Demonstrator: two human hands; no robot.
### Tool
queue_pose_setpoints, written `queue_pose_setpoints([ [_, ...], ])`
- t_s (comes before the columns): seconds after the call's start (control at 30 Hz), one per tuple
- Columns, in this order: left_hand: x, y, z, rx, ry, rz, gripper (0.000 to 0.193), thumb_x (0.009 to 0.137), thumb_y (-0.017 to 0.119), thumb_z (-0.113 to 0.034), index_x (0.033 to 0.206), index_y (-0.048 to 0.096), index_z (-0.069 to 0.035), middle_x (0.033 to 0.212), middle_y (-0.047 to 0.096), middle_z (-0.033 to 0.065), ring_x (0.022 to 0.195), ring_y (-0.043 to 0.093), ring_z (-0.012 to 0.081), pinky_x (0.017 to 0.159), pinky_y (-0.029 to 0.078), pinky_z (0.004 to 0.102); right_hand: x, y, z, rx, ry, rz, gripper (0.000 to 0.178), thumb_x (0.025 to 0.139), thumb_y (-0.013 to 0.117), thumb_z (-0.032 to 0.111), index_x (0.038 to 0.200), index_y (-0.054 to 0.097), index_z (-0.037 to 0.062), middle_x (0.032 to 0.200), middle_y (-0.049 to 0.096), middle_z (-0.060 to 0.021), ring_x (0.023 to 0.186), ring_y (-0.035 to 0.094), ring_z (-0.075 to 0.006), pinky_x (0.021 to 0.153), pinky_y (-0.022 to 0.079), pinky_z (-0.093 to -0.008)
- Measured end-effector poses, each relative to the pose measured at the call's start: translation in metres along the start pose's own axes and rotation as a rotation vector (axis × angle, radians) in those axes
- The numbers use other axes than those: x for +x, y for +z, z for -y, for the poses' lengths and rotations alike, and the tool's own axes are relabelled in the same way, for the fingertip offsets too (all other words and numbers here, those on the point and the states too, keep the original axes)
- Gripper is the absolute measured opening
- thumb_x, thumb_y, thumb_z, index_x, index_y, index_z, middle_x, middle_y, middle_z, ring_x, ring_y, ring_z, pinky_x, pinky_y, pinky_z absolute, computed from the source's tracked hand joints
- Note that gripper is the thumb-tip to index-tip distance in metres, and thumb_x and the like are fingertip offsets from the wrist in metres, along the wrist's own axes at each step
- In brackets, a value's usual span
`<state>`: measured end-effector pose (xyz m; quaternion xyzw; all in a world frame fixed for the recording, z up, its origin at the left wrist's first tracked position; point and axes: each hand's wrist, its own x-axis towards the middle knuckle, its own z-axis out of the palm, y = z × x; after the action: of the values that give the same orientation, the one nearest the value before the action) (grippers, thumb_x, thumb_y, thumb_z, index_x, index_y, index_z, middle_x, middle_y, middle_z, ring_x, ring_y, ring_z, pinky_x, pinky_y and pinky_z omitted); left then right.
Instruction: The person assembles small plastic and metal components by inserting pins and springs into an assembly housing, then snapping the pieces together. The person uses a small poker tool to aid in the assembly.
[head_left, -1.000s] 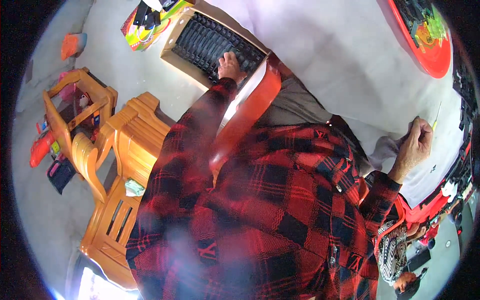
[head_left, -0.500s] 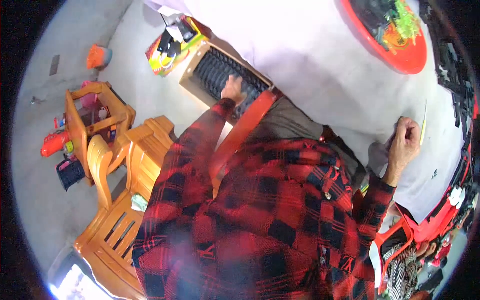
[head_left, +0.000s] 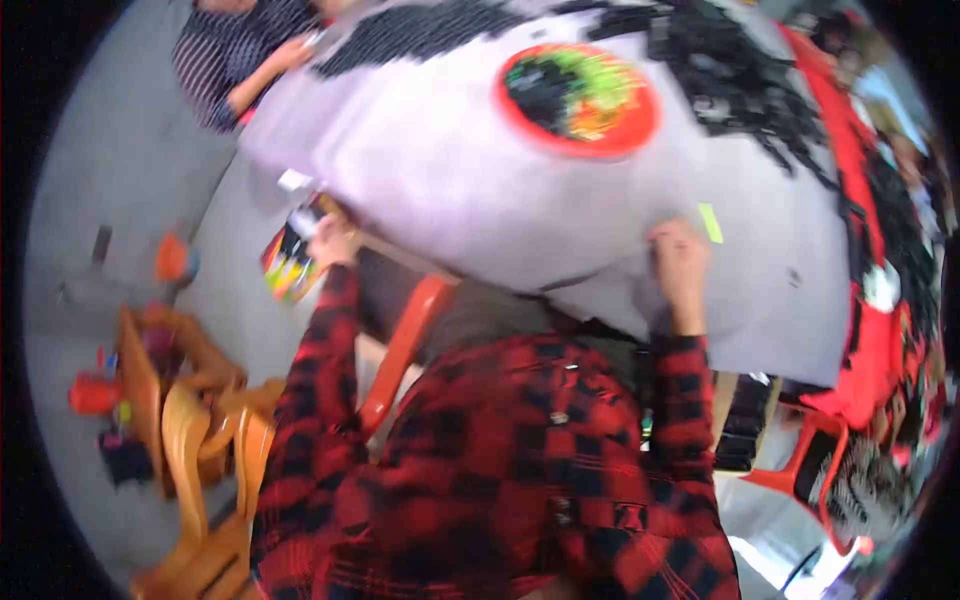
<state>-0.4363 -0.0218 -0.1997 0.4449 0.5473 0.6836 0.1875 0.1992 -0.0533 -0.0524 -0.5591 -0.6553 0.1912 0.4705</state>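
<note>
Cardboard box (head_left: 408, 259) near left hand (head_left: 332, 242); yellow-green strip (head_left: 710, 223) beside right hand (head_left: 682, 258)

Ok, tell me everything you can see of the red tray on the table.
The red tray is rounded and shallow with a raised rim, smooth like plastic. It sits right side up on the pale table covering, ahead of the person. Dark pieces fill its left part, yellow-green ones its right, with an orange patch near the front; blur hides what these are. The left hand and right hand are both apart from it.
</note>
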Motion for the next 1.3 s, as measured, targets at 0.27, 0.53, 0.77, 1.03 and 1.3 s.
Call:
queue_pose_setpoints([
  [0.27,-0.064,0.207,-0.203,-0.043,0.242,0.312,0.017,0.091,0.045,0.0,0.09,0.062,-0.002,0.08,0.055,0.0008,0.073,0.05,0.01,0.068,0.042,0.0246,-0.031,-0.018,-0.016,-0.134,-0.105,-0.058,0.015,0.084,0.051,0.013,0.077,0.062,0.0059,0.075,0.064,-0.0138,0.076,0.063,-0.0324,0.069,0.049,-0.0425],
  [0.53,-0.181,0.275,-0.25,0.035,0.467,1.02,0.015,0.078,0.053,0.002,0.087,0.064,0.001,0.078,0.059,0.0145,0.071,0.061,0.0286,0.065,0.049,0.035,-0.023,-0.012,-0.013,-0.004,-0.05,-0.012,0.019,0.088,0.044,0.017,0.082,0.059,0.0067,0.075,0.066,-0.0122,0.073,0.063,-0.0314,0.071,0.049,-0.0426],
  [0.77,-0.215,0.273,-0.206,0.166,0.208,1.653,0.025,0.078,0.061,-0.011,0.099,0.068,0.0,0.092,0.067,0.019,0.092,0.065,0.038,0.083,0.051,0.0433,-0.028,-0.02,-0.011,-0.129,-0.005,0.026,0.016,0.092,0.043,0.02,0.09,0.055,0.0082,0.083,0.065,-0.0137,0.08,0.061,-0.0373,0.076,0.044,-0.0474],
  [1.03,-0.203,0.268,-0.183,0.373,0.289,1.545,0.036,0.08,0.064,-0.017,0.112,0.065,-0.001,0.109,0.066,0.0186,0.106,0.061,0.0381,0.091,0.048,0.0463,-0.027,-0.014,-0.009,-0.229,-0.044,0.036,0.011,0.095,0.046,0.018,0.095,0.055,0.0102,0.085,0.065,-0.0126,0.083,0.061,-0.0363,0.079,0.041,-0.0481],
  [1.3,-0.204,0.27,-0.185,0.469,0.357,1.642,0.037,0.079,0.062,-0.018,0.114,0.063,-0.003,0.107,0.063,0.0173,0.107,0.059,0.0382,0.092,0.048,0.0486,-0.025,-0.016,-0.003,-0.191,-0.022,-0.001,0.011,0.093,0.048,0.012,0.09,0.057,0.0079,0.079,0.063,-0.0111,0.08,0.06,-0.0342,0.075,0.044,-0.0455],
])
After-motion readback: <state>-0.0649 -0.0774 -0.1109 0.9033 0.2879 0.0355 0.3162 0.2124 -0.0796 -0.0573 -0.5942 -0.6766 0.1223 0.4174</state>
